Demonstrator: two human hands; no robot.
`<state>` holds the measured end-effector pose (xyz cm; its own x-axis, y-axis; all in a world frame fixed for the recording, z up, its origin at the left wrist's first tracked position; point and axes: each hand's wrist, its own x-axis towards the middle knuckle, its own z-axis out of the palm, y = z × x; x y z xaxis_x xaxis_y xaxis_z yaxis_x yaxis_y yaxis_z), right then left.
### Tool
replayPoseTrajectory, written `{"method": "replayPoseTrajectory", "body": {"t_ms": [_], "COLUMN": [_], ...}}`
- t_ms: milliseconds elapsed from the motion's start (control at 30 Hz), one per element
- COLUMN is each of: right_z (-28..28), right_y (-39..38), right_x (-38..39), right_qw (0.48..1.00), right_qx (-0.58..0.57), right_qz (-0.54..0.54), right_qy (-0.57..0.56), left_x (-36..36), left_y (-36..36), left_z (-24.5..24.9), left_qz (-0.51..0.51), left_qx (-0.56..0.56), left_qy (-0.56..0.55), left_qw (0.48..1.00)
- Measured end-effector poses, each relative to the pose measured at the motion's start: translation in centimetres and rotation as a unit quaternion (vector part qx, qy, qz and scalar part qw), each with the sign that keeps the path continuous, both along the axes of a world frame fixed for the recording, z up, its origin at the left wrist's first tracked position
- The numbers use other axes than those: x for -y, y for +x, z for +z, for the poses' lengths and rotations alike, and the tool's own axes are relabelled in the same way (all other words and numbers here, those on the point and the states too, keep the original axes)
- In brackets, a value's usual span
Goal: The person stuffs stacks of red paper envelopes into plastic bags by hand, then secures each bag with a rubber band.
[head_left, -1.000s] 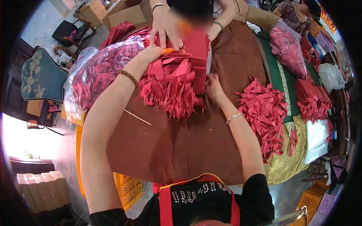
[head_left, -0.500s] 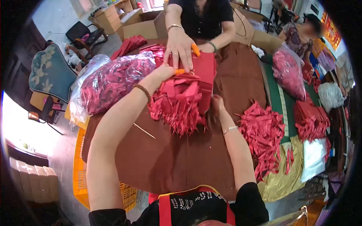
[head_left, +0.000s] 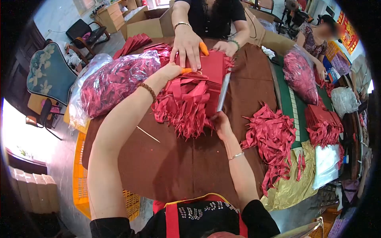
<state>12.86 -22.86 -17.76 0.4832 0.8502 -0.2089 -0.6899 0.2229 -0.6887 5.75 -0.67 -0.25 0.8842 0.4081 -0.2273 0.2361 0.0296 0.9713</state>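
Observation:
A thick stack of red paper bags with red ribbon handles hanging off its near side stands on the brown tabletop. My left hand, with an orange finger cover, holds the stack's upper left side. At the lower right corner, my right hand grips the stack's edge, its fingertips partly hidden behind it. A pale, shiny strip, seemingly plastic, runs along the right side. Opposite me, a co-worker's hand presses flat on top, and their other hand touches the far right corner.
Left of the stack lies a clear plastic bag full of red pieces. A thin stick lies on the brown cloth. Loose red ribbons heap at the right, beside more red bags and plastic sheets. Another person sits at far right.
My right hand has moved slightly up and left along the stack's edge. The pale strip now shows at its right side. The co-worker's other hand has shifted right, to the far corner.

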Motion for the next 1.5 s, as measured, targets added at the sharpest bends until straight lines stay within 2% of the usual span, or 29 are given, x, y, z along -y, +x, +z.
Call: {"method": "replayPoseTrajectory", "body": {"t_ms": [33, 100, 167, 267, 333, 400, 433, 467, 500, 533, 567, 600, 667, 700, 767, 800, 867, 900, 933, 967, 1000, 1067, 1100, 1233, 1300, 1333, 1400, 1433, 1500], "right_z": [2.2, 2.5, 1.7, 1.4, 0.9, -0.4, -0.3, -0.1, 0.5, 0.8, 0.5, 0.4, 0.3, 0.6, 0.9, 1.0, -0.1, 0.1, 0.4, 0.7, 1.6, 3.1, 4.6, 6.2, 4.5, 4.9, 5.7, 5.7, 5.5], "right_y": [-1.4, -2.5, -2.6, -3.7, -4.8, -6.3, -7.3, -8.3, -9.2, -9.9, -10.1, -10.0, -9.0, -8.7, -9.4, -10.0, -11.2, -11.9, -12.4, -12.2, -12.1, -11.5, -11.4, -10.5, -10.2, -10.3, -10.8, -11.0, -11.2], "right_x": [0.3, 1.2, 1.2, 0.8, 0.3, -0.4, -0.8, -1.1, -1.1, -1.1, -1.2, -1.1, -0.5, -0.4, -1.0, -1.5, -2.2, -2.6, -2.8, -2.8, -2.7, -2.2, -1.7, -0.7, -0.1, 0.1, 0.3, 0.3, 0.4], "right_qw": [0.999, 0.997, 0.996, 0.996, 0.997, 0.995, 0.995, 0.996, 0.995, 0.993, 0.997, 0.997, 0.995, 0.991, 0.990, 0.987, 0.988, 0.985, 0.980, 0.975, 0.975, 0.956, 0.955, 0.957, 0.948, 0.948, 0.978, 0.977, 0.975], "right_qx": [0.009, 0.037, 0.047, 0.051, 0.047, 0.055, 0.034, 0.034, -0.002, -0.038, -0.013, -0.012, -0.070, -0.060, -0.082, -0.104, -0.106, -0.125, -0.145, -0.184, -0.184, -0.206, -0.258, -0.252, -0.254, -0.254, -0.157, -0.130, -0.100], "right_qz": [-0.030, -0.060, -0.042, -0.021, -0.020, -0.078, -0.094, -0.087, -0.097, -0.108, -0.069, -0.067, 0.053, 0.079, 0.058, 0.039, 0.019, -0.018, -0.055, -0.028, -0.027, 0.069, 0.043, 0.025, 0.018, 0.017, -0.103, -0.147, -0.173], "right_qy": [-0.023, -0.037, -0.057, -0.065, -0.058, -0.038, 0.006, 0.005, 0.016, 0.027, 0.020, 0.019, 0.040, 0.088, 0.102, 0.117, 0.111, 0.120, 0.128, 0.121, 0.121, 0.197, 0.140, 0.139, 0.189, 0.190, 0.095, 0.087, 0.098], "left_x": [-0.8, -1.1, -2.9, -2.1, -1.9, -1.6, -3.6, -5.1, -6.7, -5.8, -4.4, -4.9, -5.8, -4.6, -0.8, -1.6, -4.5, -4.3, -4.0, -3.8, -3.7, -3.3, -2.7, -2.3, -3.4, -2.4, -0.6, -5.7, -3.7], "left_y": [0.0, 1.2, 2.4, 1.9, 1.6, 1.3, 2.0, 2.5, 3.2, 2.7, 3.3, 3.4, 4.1, 3.4, 1.3, 1.6, 2.2, 2.2, 2.7, 2.9, 2.8, 2.9, 2.5, 2.4, 3.2, 2.6, 1.0, 3.0, 2.2], "left_z": [-0.2, -0.8, -2.9, -1.7, -1.4, -1.5, -2.6, -4.1, -6.3, -5.5, -4.7, -5.1, -5.8, -4.4, -0.3, -1.4, -4.7, -4.4, -4.1, -3.7, -3.6, -3.4, -2.9, -2.0, -2.8, -1.9, -0.4, -5.5, -3.7], "left_qz": [-0.070, -0.039, -0.011, -0.032, -0.036, -0.037, -0.127, -0.121, -0.101, -0.079, -0.011, -0.009, -0.034, -0.034, -0.049, -0.049, -0.056, -0.052, -0.039, -0.027, -0.025, -0.072, -0.018, -0.004, -0.073, -0.075, -0.025, -0.048, -0.056], "left_qx": [-0.036, -0.044, -0.061, -0.091, -0.079, -0.010, -0.059, -0.061, -0.017, 0.029, -0.069, -0.069, -0.068, -0.066, -0.064, -0.063, 0.019, 0.018, -0.023, -0.064, -0.064, -0.032, -0.039, -0.079, -0.064, -0.064, -0.032, 0.024, 0.021], "left_qy": [0.151, 0.117, 0.145, 0.187, 0.179, 0.109, 0.326, 0.324, 0.153, -0.022, 0.192, 0.192, 0.185, 0.185, 0.198, 0.197, -0.026, -0.026, 0.067, 0.158, 0.158, 0.243, 0.081, 0.117, 0.212, 0.213, -0.015, -0.015, -0.020], "left_qw": [0.985, 0.991, 0.987, 0.978, 0.980, 0.993, 0.935, 0.936, 0.983, 0.996, 0.979, 0.979, 0.980, 0.980, 0.977, 0.977, 0.998, 0.998, 0.997, 0.985, 0.985, 0.967, 0.996, 0.990, 0.972, 0.972, 0.999, 0.998, 0.998]}}
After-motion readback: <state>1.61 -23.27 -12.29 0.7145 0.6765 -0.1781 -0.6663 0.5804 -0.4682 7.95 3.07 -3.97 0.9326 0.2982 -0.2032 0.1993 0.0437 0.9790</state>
